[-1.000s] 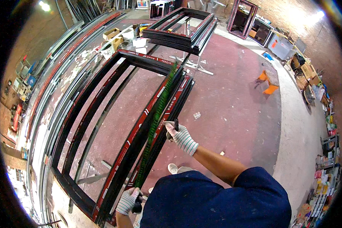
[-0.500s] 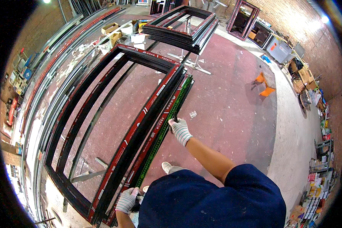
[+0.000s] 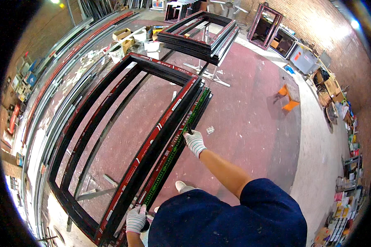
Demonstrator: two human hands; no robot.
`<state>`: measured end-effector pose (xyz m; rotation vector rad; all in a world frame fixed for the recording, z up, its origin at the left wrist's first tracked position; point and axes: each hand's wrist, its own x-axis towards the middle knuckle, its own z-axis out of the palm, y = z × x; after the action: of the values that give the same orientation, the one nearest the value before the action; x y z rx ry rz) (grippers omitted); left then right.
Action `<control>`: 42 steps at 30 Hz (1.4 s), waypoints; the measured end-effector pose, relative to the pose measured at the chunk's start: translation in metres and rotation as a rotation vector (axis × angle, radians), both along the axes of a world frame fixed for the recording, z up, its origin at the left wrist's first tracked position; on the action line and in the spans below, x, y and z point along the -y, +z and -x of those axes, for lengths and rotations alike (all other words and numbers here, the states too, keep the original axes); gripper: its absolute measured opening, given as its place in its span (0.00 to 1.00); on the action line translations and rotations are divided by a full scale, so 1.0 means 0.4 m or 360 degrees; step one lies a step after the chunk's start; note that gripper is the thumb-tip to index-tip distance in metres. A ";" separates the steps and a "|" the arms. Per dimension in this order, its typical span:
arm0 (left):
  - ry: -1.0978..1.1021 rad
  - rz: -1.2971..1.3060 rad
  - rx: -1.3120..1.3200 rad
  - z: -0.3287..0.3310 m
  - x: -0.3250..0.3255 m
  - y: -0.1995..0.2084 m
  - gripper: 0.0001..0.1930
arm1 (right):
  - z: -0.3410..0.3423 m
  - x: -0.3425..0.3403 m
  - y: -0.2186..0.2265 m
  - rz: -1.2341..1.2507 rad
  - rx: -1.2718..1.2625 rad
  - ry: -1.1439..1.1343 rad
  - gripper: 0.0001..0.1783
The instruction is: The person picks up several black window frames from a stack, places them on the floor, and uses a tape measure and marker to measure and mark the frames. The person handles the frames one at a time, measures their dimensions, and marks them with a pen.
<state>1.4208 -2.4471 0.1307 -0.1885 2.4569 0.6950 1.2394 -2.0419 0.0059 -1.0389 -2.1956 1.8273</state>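
My right hand [image 3: 195, 142], in a striped knit glove, is closed around a short black stick-like thing [image 3: 190, 131] at the outer edge of a long profile with a bright green printed strip [image 3: 169, 162]. Closer to me, my left hand [image 3: 136, 219], gloved alike, is curled beside the near end of that profile. A dark rounded thing [image 3: 146, 226] shows under its fingers; its kind is unclear. Left of the profile lies a large black frame with red printed film [image 3: 142, 149], its long side running parallel. Its crossbars [image 3: 99, 111] leave long openings.
Another stack of black frames [image 3: 202, 41] rests on a stand at the back. An orange stool [image 3: 289, 97] stands to the right. Long metal profiles [image 3: 49, 111] line the left side, with boxes and buckets [image 3: 123, 41] beyond. Shelves of packages [image 3: 344, 201] line the right wall.
The view has shifted a little, so the frames sit slightly lower in it. My right hand and the black thing are now closer against the green strip. My left hand stays near the profile's end.
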 end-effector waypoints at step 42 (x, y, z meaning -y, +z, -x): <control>-0.0045 0.0414 -0.0009 0.039 0.039 -0.001 0.28 | -0.060 0.337 0.173 -0.0143 -0.0315 0.1975 0.09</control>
<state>1.4052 -2.4625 0.1304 -0.2508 2.5442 0.3624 1.2632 -2.1768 0.0749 0.7401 -2.9600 1.9061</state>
